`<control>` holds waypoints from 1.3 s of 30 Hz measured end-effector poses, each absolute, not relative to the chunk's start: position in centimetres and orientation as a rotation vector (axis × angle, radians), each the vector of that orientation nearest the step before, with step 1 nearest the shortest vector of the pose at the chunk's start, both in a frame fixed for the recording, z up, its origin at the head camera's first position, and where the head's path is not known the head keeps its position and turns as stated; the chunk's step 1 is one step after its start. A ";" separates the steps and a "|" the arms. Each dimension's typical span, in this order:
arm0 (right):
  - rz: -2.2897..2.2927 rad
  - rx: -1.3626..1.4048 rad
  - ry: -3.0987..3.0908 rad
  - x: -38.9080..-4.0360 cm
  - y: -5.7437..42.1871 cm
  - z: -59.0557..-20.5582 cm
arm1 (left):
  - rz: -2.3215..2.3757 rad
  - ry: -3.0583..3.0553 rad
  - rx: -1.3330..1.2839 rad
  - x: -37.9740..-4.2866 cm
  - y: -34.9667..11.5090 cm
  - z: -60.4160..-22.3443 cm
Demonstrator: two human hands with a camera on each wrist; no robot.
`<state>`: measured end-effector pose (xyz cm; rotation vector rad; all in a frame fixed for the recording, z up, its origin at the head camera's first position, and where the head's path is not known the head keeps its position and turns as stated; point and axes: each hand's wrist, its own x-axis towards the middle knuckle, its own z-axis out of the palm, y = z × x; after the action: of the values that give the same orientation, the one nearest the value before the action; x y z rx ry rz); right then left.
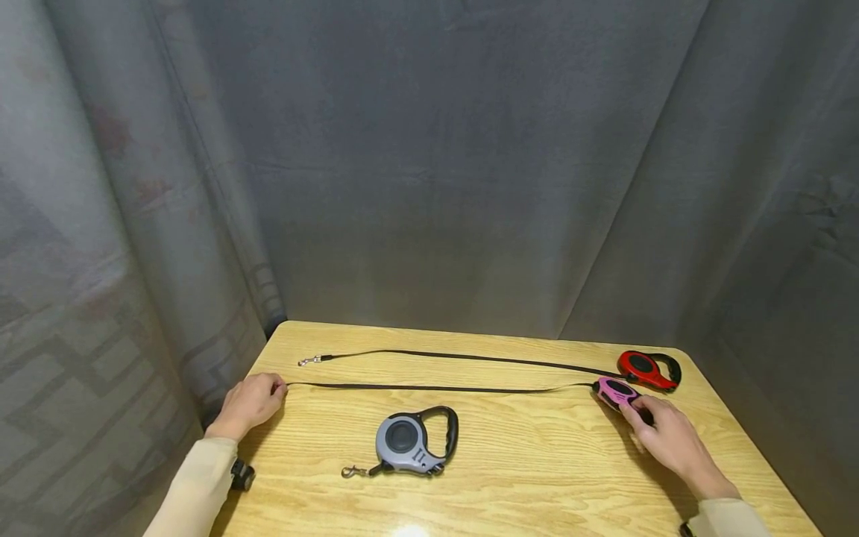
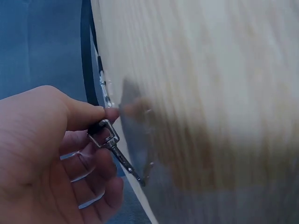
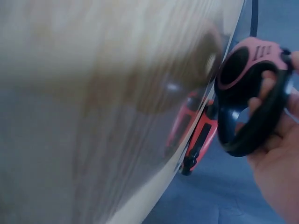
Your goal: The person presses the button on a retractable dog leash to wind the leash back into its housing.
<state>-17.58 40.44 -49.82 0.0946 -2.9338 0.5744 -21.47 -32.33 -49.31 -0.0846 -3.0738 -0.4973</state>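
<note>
Grey leash (image 1: 401,440): nearest, lying on the desk (image 1: 537,470), untouched.
Pink leash (image 1: 612,388): handle gripped by the right hand (image 1: 674,440), likely as anchor.
Strap (image 1: 436,387): left hand (image 1: 248,403), fingers pinching beside the clip (image 2: 113,142), seemingly for straightness.
Red leash (image 1: 631,362): beyond.

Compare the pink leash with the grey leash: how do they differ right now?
The pink leash is gripped in the right hand; the grey leash lies untouched on the table.
The pink leash's strap is drawn out to the left hand, while the grey leash's clip sits close to its casing.
The pink leash has pink on its casing; the grey leash has grey.
Both have a black loop handle.
</note>
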 end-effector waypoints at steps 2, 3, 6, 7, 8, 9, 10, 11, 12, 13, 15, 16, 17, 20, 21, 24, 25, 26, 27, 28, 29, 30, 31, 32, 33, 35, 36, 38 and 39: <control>0.581 0.095 -2.917 -17.5 40.4 -49.7 | -0.496 -3.068 -0.086 -21.4 -32.2 -49.1; 0.585 0.096 -2.911 -17.4 40.4 -49.7 | -0.494 -3.063 -0.084 -21.3 -32.1 -49.0; 0.588 0.087 -2.880 -17.5 40.4 -49.6 | -0.511 -3.050 -0.075 -21.2 -32.0 -48.9; 0.592 0.079 -2.864 -17.5 40.4 -49.5 | -0.523 -3.047 -0.072 -21.2 -32.0 -49.0; 0.595 0.067 -2.848 -17.5 40.3 -49.5 | -0.540 -3.046 -0.069 -21.2 -32.0 -49.0; 0.599 0.055 -2.833 -17.5 40.3 -49.4 | -0.557 -3.045 -0.067 -21.1 -32.1 -49.0; 0.602 0.045 -2.818 -17.5 40.2 -49.3 | -0.578 -3.044 -0.064 -21.1 -32.1 -49.0; 0.606 0.036 -2.809 -17.5 40.2 -49.3 | -0.593 -3.041 -0.062 -21.0 -32.2 -49.0; 0.605 0.032 -2.801 -17.4 40.1 -49.2 | -0.611 -3.038 -0.061 -21.0 -32.2 -49.0; 0.607 0.026 -2.800 -17.4 40.1 -49.2 | -0.624 -3.033 -0.057 -20.9 -32.3 -49.0; 0.611 0.018 -2.812 -17.4 40.1 -49.2 | -0.638 -3.024 -0.048 -20.8 -32.4 -49.0; 0.615 0.012 -2.820 -17.4 40.1 -49.2 | -0.644 -3.019 -0.044 -20.8 -32.5 -48.9; 0.617 0.007 -2.825 -17.4 40.1 -49.2 | -0.646 -3.014 -0.042 -20.7 -32.5 -48.9; 0.634 -0.013 -2.830 -17.4 40.2 -49.4 | -0.647 -3.008 -0.035 -20.5 -32.6 -48.9; 0.642 -0.019 -2.823 -17.5 40.2 -49.5 | -0.650 -3.007 -0.035 -20.4 -32.6 -48.9; 0.688 -0.025 -2.779 -17.5 40.4 -49.6 | -0.649 -3.001 -0.047 -20.2 -32.6 -48.9; 0.707 -0.029 -2.761 -17.5 40.4 -49.7 | -0.651 -2.999 -0.047 -20.1 -32.6 -48.9; 0.726 -0.032 -2.741 -17.5 40.4 -49.7 | -0.654 -2.997 -0.050 -20.0 -32.6 -48.9; 0.748 -0.032 -2.726 -17.4 40.5 -49.7 | -0.654 -2.994 -0.054 -19.9 -32.5 -48.8; 0.765 -0.032 -2.711 -17.4 40.5 -49.7 | -0.652 -2.989 -0.061 -19.8 -32.5 -48.8; 0.778 -0.035 -2.702 -17.3 40.6 -49.7 | -0.651 -2.980 -0.071 -19.7 -32.5 -48.8; 0.791 -0.038 -2.694 -17.3 40.7 -49.7 | -0.648 -2.972 -0.071 -19.6 -32.4 -48.9; 0.800 -0.041 -2.688 -17.3 40.8 -49.7 | -0.647 -2.962 -0.081 -19.6 -32.4 -48.9; 0.810 -0.046 -2.685 -17.2 40.9 -49.8 | -0.645 -2.951 -0.091 -19.5 -32.4 -48.9; 0.823 -0.055 -2.681 -17.1 41.0 -49.8 | -0.644 -2.936 -0.105 -19.5 -32.4 -48.9; 0.843 -0.077 -2.671 -17.0 41.2 -49.9 | -0.637 -2.902 -0.118 -19.4 -32.4 -49.0; 0.854 -0.090 -2.665 -17.0 41.3 -50.0 | -0.631 -2.886 -0.118 -19.3 -32.4 -49.0; 0.865 -0.113 -2.654 -16.9 41.6 -50.0 | -0.625 -2.851 -0.119 -19.3 -32.5 -49.1; 0.869 -0.123 -2.647 -16.8 41.7 -50.0 | -0.623 -2.834 -0.119 -19.3 -32.5 -49.1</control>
<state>-16.84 41.67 -50.04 -0.1228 -2.6468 0.8687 -19.28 -32.46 -49.08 -0.1193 -2.8340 -0.6230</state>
